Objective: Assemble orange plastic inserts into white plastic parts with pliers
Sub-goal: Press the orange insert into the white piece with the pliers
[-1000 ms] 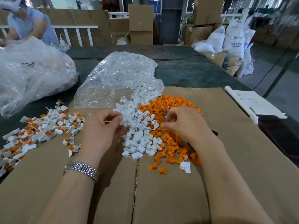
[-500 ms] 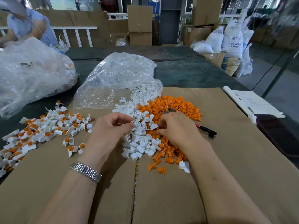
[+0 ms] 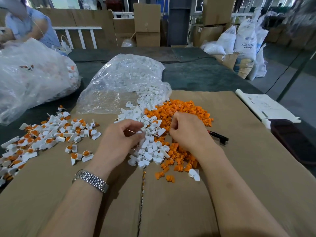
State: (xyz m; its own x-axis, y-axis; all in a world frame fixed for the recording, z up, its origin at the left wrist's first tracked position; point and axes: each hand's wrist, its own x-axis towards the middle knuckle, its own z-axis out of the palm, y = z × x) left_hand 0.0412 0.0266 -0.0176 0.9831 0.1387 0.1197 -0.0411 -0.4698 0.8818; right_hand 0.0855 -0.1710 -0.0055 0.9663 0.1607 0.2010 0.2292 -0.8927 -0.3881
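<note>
Fingers of the left hand pinch a white part above the white pile; the right hand grips the pliers beside the orange inserts. Risk — loose pinch, part drops into the pile.

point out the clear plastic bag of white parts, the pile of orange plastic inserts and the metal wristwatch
clear plastic bag of white parts (image 3: 123,82), head view, crinkled middle
pile of orange plastic inserts (image 3: 186,109), head view, far part
metal wristwatch (image 3: 90,180), head view, band
</note>
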